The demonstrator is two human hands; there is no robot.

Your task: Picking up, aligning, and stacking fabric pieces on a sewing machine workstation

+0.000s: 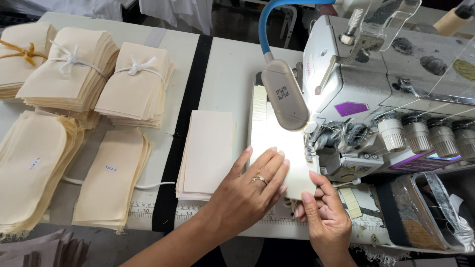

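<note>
A cream fabric piece [289,158] is pressed flat by the spread, unclenched left hand [252,190], while its near edge is pinched by the right hand [324,215], at the lit sewing machine [376,99]. A flat stack of cut pieces [208,153] is seen just left on the counter [227,69], tied bundles [99,74] beyond

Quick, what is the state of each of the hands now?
Left hand: open, flat on the cream fabric piece.
Right hand: pinching the near edge of the same fabric piece.
</note>
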